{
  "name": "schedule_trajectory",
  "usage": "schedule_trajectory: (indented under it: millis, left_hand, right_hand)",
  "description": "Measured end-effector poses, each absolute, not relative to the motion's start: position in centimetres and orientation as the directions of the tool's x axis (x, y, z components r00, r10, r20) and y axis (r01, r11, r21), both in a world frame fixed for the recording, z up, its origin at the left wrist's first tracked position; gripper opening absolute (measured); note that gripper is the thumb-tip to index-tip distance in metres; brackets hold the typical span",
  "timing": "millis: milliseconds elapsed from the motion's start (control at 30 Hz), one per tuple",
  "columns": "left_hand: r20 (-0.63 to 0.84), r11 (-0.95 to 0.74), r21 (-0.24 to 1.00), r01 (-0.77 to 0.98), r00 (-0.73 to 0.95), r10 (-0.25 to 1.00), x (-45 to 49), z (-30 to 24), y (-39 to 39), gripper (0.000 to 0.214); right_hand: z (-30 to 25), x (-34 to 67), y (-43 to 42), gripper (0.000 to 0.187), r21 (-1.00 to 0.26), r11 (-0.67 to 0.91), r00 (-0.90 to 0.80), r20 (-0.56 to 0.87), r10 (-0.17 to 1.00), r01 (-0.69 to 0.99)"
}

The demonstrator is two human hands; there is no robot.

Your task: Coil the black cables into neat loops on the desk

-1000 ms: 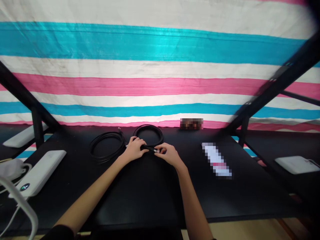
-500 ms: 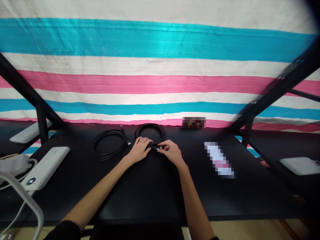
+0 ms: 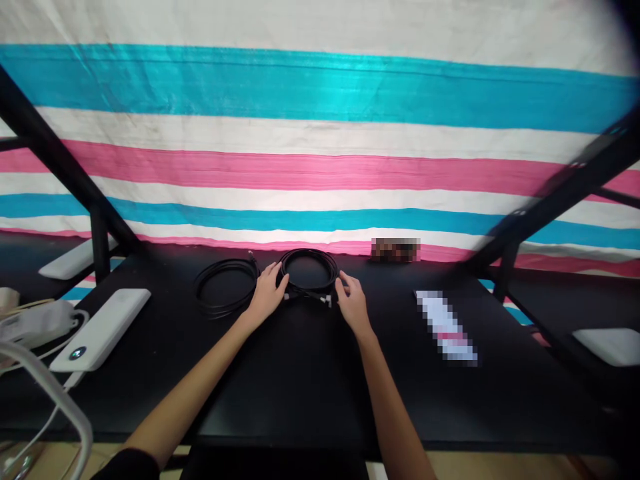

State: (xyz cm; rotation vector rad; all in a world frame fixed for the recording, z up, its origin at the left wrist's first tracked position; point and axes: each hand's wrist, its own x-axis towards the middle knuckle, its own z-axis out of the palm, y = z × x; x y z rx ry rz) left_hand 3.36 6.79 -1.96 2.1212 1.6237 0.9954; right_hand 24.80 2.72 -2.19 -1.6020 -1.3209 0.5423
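Two coils of black cable lie on a black table [image 3: 300, 373]. The right coil [image 3: 310, 267] sits between my hands, its plug ends lying at its near side. My left hand [image 3: 267, 293] rests at the coil's left edge with fingers stretched out, touching it. My right hand [image 3: 353, 300] lies at the coil's right edge, fingers also extended. Neither hand grips anything. The left coil [image 3: 225, 287] lies just left of my left hand, untouched.
A white power bank [image 3: 103, 327] with a lit indicator lies at the left, with white cables beside it. A blurred flat item [image 3: 445, 327] lies right of my hands. Black frame bars [image 3: 65, 167] slant at both sides. A striped tarp [image 3: 320, 133] hangs behind.
My hands were pinched together on the cable ends at the coil's near side. They have let go and moved apart to the coil's left and right edges.
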Motion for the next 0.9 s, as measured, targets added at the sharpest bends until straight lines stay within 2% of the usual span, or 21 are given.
schedule_trajectory:
  millis: [167,267,567,700,767,900]
  left_hand:
    - [0.234,-0.197,0.636,0.746,0.056,0.971,4.3,-3.3,8.2,0.058]
    - [0.204,-0.161,0.638,0.753,0.036,0.978,4.8,-3.7,8.8,0.057]
    - [0.305,-0.259,0.593,0.763,0.085,0.949,4.6,-3.1,7.8,0.055]
    - [0.452,-0.300,0.454,0.839,0.073,0.889,2.9,-1.6,6.2,0.052]
    - [0.474,-0.224,0.342,0.913,0.038,0.880,1.3,-1.1,5.3,0.050]
    - [0.318,-0.032,0.190,0.981,-0.031,0.947,-1.9,-0.8,3.2,0.045]
  right_hand:
    - [-2.9,24.6,3.0,0.045,-0.866,0.062,0.323,0.250,0.913,0.496]
    - [-3.2,24.7,3.3,0.043,-0.870,0.075,0.326,0.261,0.909,0.487]
    - [-3.3,24.9,3.3,0.036,-0.851,0.101,0.310,0.294,0.904,0.515]
    - [-2.6,25.1,3.1,0.039,-0.854,0.092,0.333,0.295,0.896,0.512]
    - [-2.2,25.2,3.0,0.040,-0.855,0.085,0.347,0.297,0.890,0.512]
    - [-2.0,25.4,3.0,0.039,-0.854,0.072,0.361,0.292,0.886,0.515]
